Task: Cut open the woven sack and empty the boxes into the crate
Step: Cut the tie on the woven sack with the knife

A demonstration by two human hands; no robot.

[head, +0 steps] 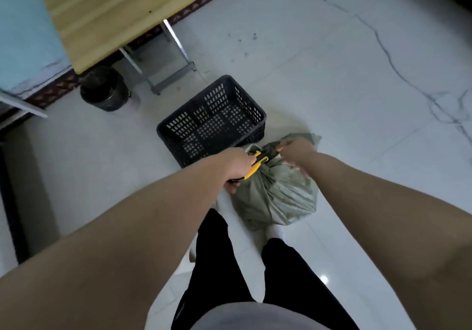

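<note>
A grey-green woven sack [275, 196] stands on the floor in front of my feet, its neck tied shut. My left hand [236, 164] grips a yellow and black cutter [256, 167], whose tip lies against the sack's tied neck. My right hand [297, 154] holds the bunched top of the sack just above the tie. A black slotted plastic crate [178, 135] sits on the floor right behind the sack, with nothing in it. No boxes show; the sack hides its contents.
A wooden folding table [112, 12] on metal legs stands at the back left against a blue wall. A black bin [104, 89] sits under its corner. White marble-pattern floor [357, 74] stretches to the right. My black trouser legs [255, 273] are below.
</note>
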